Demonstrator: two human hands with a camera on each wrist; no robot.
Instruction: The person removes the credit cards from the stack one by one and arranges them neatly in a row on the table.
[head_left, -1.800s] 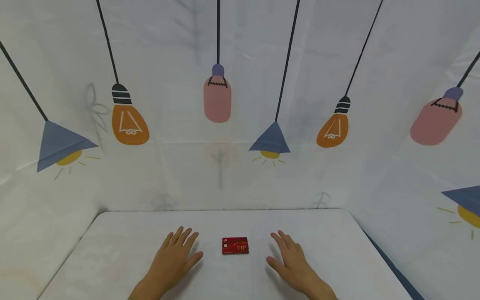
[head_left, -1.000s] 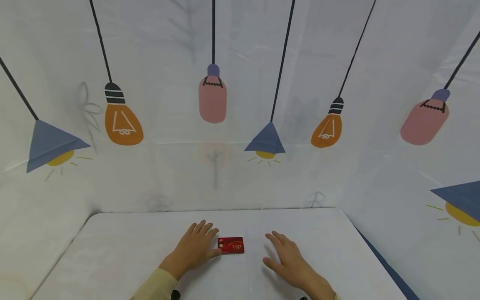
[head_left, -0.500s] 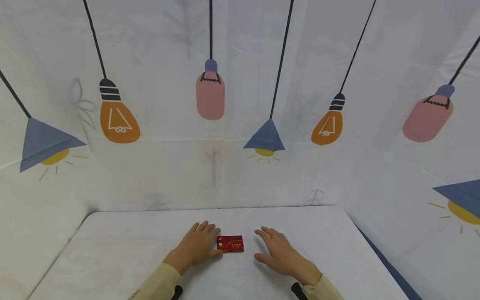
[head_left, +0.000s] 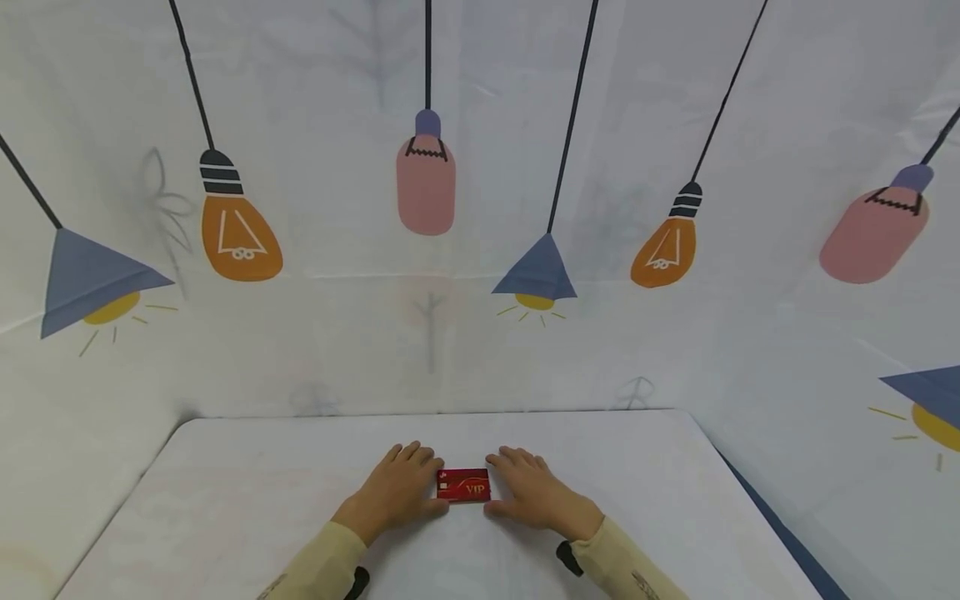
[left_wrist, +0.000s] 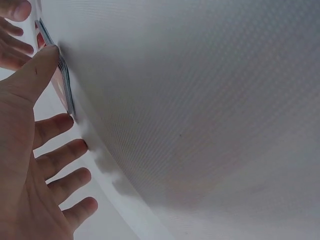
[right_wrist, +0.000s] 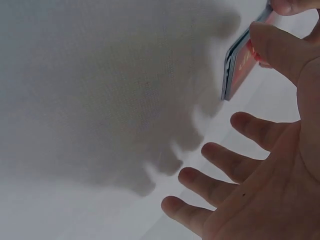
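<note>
Leftward over the white table, the right hand has been brought beside the red card stack, which is now flanked at both ends in the frame's lower centre. At its left end the left hand is held. Fingers are extended, none clenched; whether the stack is pressed cannot be told.

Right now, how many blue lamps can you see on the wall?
3: left lamp, middle lamp beyond the right hand, and right lamp, partly cut off. More may be out of view.
</note>
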